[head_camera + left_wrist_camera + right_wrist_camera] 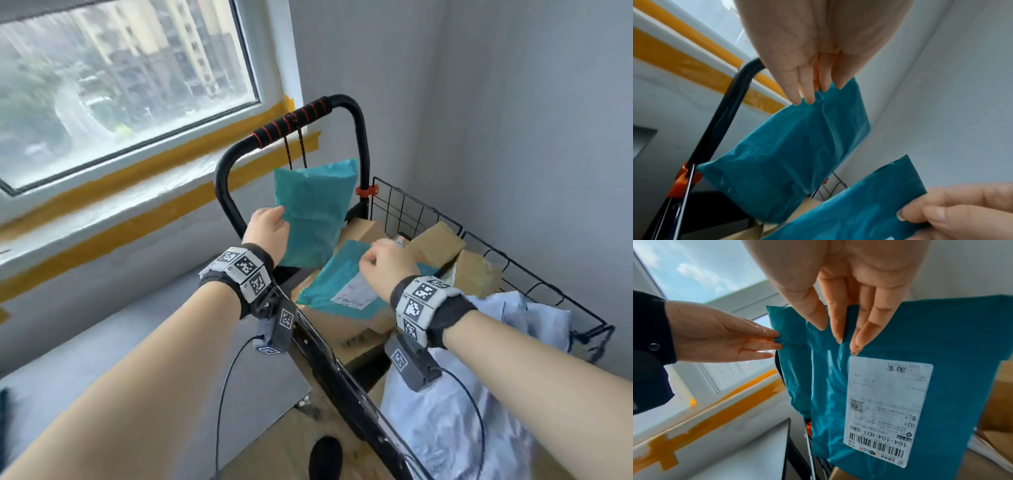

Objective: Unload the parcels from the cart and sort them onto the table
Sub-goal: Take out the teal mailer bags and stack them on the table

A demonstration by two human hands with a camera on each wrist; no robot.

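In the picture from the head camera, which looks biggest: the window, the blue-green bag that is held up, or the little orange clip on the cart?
1. The window, by far.
2. The raised bag, pinched by the left hand.
3. The orange clip, tiny.
The window is farther off, so it really is larger.

Bright daylight from the window; soft shadows, motion blur, wide-angle bending at edges.
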